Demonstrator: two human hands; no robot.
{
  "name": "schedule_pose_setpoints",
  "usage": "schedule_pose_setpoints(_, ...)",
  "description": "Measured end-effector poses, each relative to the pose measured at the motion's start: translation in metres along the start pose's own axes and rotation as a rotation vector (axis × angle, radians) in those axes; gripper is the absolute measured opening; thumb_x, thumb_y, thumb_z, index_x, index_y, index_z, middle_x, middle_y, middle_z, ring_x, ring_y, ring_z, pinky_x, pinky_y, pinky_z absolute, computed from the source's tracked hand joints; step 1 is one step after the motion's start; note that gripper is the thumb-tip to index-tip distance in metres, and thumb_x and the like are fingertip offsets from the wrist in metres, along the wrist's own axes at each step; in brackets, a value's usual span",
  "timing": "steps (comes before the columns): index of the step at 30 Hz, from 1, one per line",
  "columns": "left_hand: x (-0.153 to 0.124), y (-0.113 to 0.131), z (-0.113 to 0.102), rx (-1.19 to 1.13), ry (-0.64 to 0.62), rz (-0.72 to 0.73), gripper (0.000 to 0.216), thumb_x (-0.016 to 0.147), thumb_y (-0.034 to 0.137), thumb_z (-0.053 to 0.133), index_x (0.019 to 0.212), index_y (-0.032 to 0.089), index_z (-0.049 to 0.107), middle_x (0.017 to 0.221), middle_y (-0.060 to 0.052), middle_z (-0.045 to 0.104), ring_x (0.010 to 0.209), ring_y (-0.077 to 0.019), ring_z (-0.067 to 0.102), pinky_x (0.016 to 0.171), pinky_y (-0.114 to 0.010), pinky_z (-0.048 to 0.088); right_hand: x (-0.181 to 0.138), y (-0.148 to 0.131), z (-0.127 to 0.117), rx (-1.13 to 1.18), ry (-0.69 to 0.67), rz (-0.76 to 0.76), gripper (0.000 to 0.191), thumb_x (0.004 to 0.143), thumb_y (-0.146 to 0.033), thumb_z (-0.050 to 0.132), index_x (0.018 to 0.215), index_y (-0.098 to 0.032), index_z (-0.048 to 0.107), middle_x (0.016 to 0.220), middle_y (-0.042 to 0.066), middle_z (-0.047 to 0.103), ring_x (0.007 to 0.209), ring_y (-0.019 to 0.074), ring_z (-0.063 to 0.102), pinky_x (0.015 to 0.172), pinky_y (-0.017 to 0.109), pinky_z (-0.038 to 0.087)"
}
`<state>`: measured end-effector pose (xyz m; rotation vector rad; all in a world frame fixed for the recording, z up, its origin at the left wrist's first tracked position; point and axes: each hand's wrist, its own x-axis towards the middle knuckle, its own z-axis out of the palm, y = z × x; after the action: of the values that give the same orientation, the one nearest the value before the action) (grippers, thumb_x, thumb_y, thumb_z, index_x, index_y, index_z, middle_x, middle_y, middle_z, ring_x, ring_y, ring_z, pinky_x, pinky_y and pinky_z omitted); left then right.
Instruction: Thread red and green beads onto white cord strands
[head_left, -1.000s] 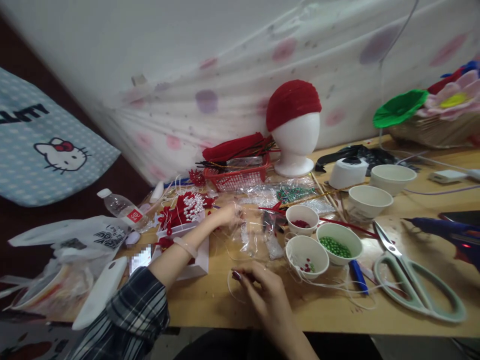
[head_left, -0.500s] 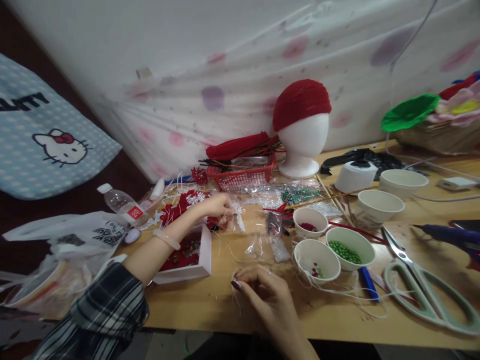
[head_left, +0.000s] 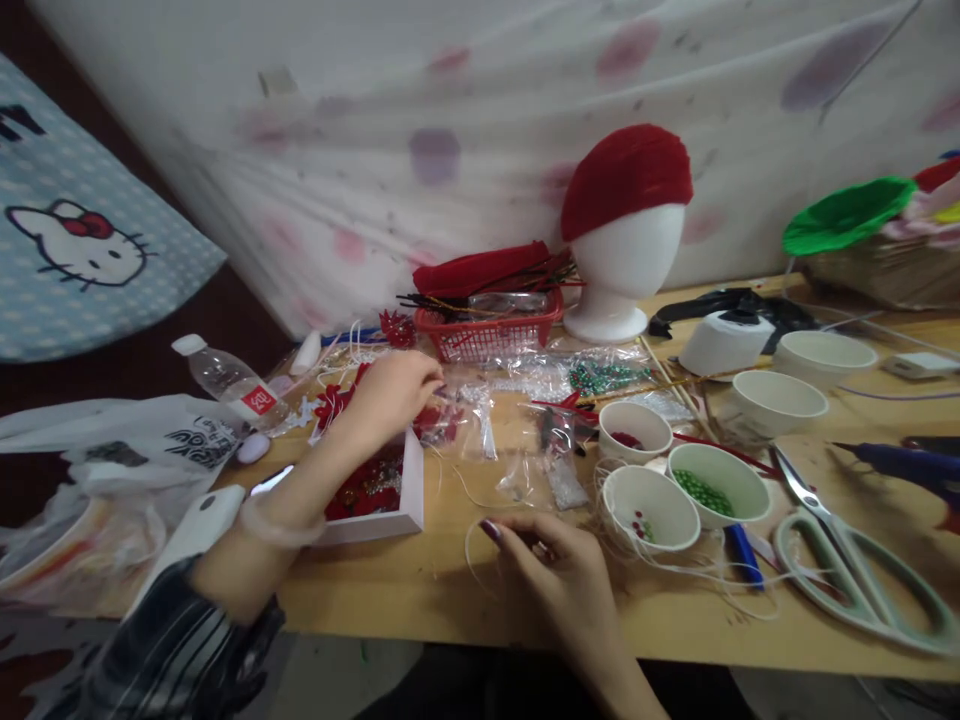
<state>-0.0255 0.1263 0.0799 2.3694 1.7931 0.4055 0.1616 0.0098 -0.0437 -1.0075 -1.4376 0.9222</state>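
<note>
My left hand reaches over the white box with its fingers closed; what is in the fingertips is too small to make out. Below and beside them lies a clear plastic bag with some red in it. Near the table's front, my right hand pinches a thin pale cord, which loops out to the left of the thumb. Right of this hand stand a cup with a few red and green beads, a cup of green beads and a cup of red beads.
Large scissors and a blue marker-like cylinder lie at the right, beside a glue gun. A red basket and a white foam head stand behind. At the left are a bottle and a plastic bag.
My left hand has drawn back and left from the clear bag, its fingers rising a little. My right hand keeps its pinch on the cord. The camera view has shifted slightly.
</note>
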Motion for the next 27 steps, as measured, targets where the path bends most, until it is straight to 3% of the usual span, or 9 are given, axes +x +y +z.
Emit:
schedule_pose_setpoints(2, -0.035, 0.016, 0.004, -0.189, 0.153, 0.062, 0.016, 0.088, 0.026, 0.063, 0.087, 0.019, 0.077, 0.094, -0.007, 0.076, 0.087, -0.0198, 0.067, 0.08, -0.032, 0.05, 0.004, -0.005, -0.004, -0.031, 0.007, 0.016, 0.008, 0.084, -0.024, 0.072, 0.08, -0.022, 0.078, 0.073, 0.0, 0.078, 0.06, 0.0128, 0.069, 0.056, 0.02, 0.049)
schedule_pose_setpoints(5, -0.081, 0.037, 0.022, -0.574, 0.112, 0.124, 0.011, 0.085, 0.025, 0.069, 0.082, 0.023, 0.079, 0.082, -0.003, 0.077, 0.076, -0.0163, 0.069, 0.07, -0.026, 0.053, 0.008, -0.009, -0.007, -0.096, -0.014, -0.019, 0.008, 0.085, -0.023, 0.071, 0.082, -0.022, 0.078, 0.072, -0.001, 0.077, 0.059, 0.0121, 0.065, 0.058, 0.021, 0.047)
schedule_pose_setpoints(8, -0.104, 0.047, 0.045, -0.7, 0.136, 0.069, 0.009, 0.083, 0.024, 0.073, 0.086, 0.026, 0.08, 0.088, -0.003, 0.077, 0.081, -0.0164, 0.07, 0.072, -0.026, 0.055, 0.009, -0.011, -0.007, -0.228, -0.061, -0.12, 0.011, 0.088, -0.018, 0.066, 0.086, -0.021, 0.077, 0.071, -0.001, 0.075, 0.058, 0.0122, 0.064, 0.057, 0.022, 0.045)
schedule_pose_setpoints(13, -0.105, 0.043, 0.066, -0.795, 0.201, -0.052, 0.009, 0.082, 0.022, 0.073, 0.08, 0.028, 0.08, 0.083, -0.003, 0.076, 0.078, -0.0179, 0.069, 0.072, -0.028, 0.053, 0.01, -0.011, -0.003, -0.348, -0.116, -0.123, 0.013, 0.09, -0.017, 0.064, 0.083, -0.021, 0.074, 0.072, -0.001, 0.074, 0.062, 0.0136, 0.066, 0.06, 0.025, 0.045)
schedule_pose_setpoints(19, -0.111, 0.038, 0.082, -0.892, 0.331, -0.16, 0.011, 0.082, 0.02, 0.071, 0.076, 0.026, 0.079, 0.079, -0.002, 0.074, 0.077, -0.0182, 0.066, 0.075, -0.029, 0.052, 0.008, -0.008, -0.001, -0.218, -0.228, -0.103, 0.019, 0.095, -0.015, 0.056, 0.102, -0.021, 0.072, 0.088, 0.002, 0.075, 0.076, 0.0138, 0.068, 0.07, 0.025, 0.049)
schedule_pose_setpoints(22, -0.115, 0.035, 0.087, -1.048, 0.288, -0.277, 0.011, 0.085, 0.028, 0.07, 0.081, 0.026, 0.08, 0.088, -0.004, 0.075, 0.087, -0.0182, 0.066, 0.082, -0.028, 0.052, 0.008, -0.013, -0.002, -0.126, -0.212, -0.088, 0.019, 0.094, -0.013, 0.058, 0.105, -0.02, 0.071, 0.093, 0.003, 0.076, 0.084, 0.0132, 0.07, 0.076, 0.023, 0.051)
schedule_pose_setpoints(24, -0.116, 0.036, 0.089, -1.286, 0.218, -0.389, 0.016, 0.085, 0.037, 0.072, 0.082, 0.025, 0.08, 0.089, -0.004, 0.076, 0.088, -0.0174, 0.067, 0.083, -0.026, 0.052, 0.01, -0.018, -0.002, -0.078, -0.2, -0.054, 0.017, 0.092, -0.013, 0.061, 0.102, -0.021, 0.073, 0.093, 0.002, 0.076, 0.086, 0.0134, 0.071, 0.078, 0.023, 0.052)
schedule_pose_setpoints(27, -0.114, 0.04, 0.089, -1.688, 0.063, -0.541, 0.02, 0.076, 0.043, 0.079, 0.079, 0.023, 0.081, 0.085, -0.004, 0.075, 0.085, -0.0152, 0.068, 0.084, -0.024, 0.053, 0.014, -0.026, -0.002, 0.01, -0.201, 0.042, 0.013, 0.088, -0.015, 0.066, 0.088, -0.024, 0.076, 0.077, -0.002, 0.075, 0.077, 0.0135, 0.071, 0.067, 0.021, 0.052)
